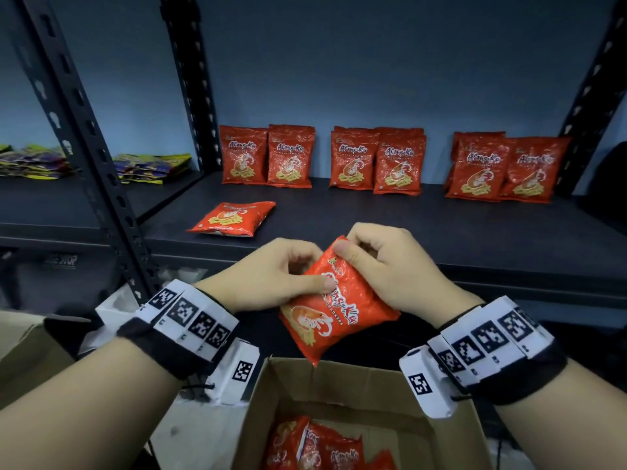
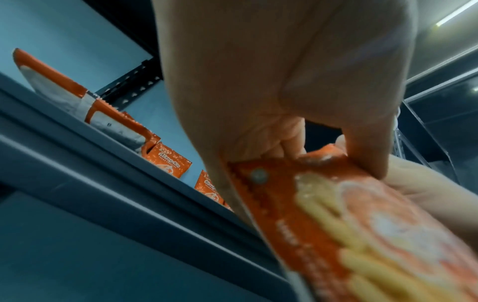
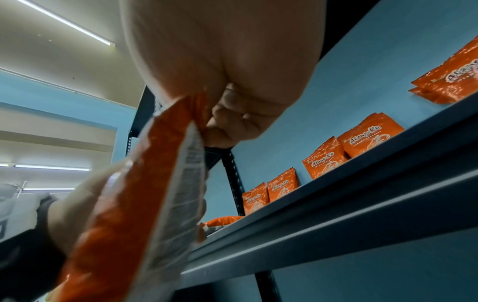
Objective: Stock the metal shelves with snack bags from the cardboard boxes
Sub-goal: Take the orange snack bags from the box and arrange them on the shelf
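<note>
Fingers [image 1: 342, 247] of both hands pinching one red snack bag [image 1: 336, 307] by its top, tilted, above open cardboard box [image 1: 342, 378], before metal shelf [image 1: 390, 215] holding upright red bags [image 1: 290, 156]

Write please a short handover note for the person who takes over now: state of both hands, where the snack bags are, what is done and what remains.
Left hand and right hand: both pinch the top of one red snack bag, held above the open cardboard box, in front of the shelf.
Done: red bags stand against the back wall in three groups.
One bag lies flat near the shelf's front left.
Left: place the held bag, probably stand up the flat one, then shelve the bags still in the box.
</note>
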Tool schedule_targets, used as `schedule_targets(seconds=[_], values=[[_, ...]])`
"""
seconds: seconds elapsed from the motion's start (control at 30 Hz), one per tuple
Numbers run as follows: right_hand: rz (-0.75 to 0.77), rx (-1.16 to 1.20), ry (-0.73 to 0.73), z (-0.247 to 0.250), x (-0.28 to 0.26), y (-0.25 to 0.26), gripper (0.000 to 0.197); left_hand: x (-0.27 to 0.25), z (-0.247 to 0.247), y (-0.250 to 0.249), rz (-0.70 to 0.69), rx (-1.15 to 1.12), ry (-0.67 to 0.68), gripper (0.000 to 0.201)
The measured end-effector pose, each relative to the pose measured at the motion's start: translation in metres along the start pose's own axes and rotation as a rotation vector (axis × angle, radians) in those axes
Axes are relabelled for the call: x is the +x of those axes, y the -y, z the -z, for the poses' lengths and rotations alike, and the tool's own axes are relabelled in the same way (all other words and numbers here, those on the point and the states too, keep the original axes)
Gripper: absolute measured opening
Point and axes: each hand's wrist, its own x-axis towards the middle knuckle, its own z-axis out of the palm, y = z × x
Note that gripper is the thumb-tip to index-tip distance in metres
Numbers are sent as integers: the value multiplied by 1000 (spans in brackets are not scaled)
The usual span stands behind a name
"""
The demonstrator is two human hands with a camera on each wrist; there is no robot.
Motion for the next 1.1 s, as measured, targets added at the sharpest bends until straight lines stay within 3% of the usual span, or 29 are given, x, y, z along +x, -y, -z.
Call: schedule_targets(seconds=[0.17, 0.3, 0.43, 0.53, 0.67, 0.77, 0.87, 0.97, 1.03, 1.1], values=[[-161, 85, 328, 7, 3, -11, 40, -3, 1, 5, 29, -178, -88, 29], [-201, 216, 385, 14, 6, -18, 23, -5, 8, 9, 58, -205, -118, 36], [-241, 235, 442, 26, 9, -21, 19, -6, 12, 12, 69, -244, -135, 35], [-283, 297, 397, 31, 10, -23, 24, -4, 13, 12, 45, -257, -200, 26], [-365, 430, 310, 14, 4, -15, 58, 4, 8, 7, -26, -336, -374, 28], [-380, 598, 257, -6, 0, 1, 53, 10, -1, 0, -80, -393, -422, 26], [-358, 600, 142, -9, 4, 9, 43, 7, 7, -7, -110, -352, -423, 37], [-344, 527, 81, -2, 9, 4, 51, 3, 43, -1, -67, -220, -537, 34], [-341, 509, 53, 0, 12, 0, 55, 2, 75, 11, -1, -4, -682, 29], [-325, 530, 36, -1, 17, -1, 57, 4, 107, 27, 127, 280, -747, 39]])
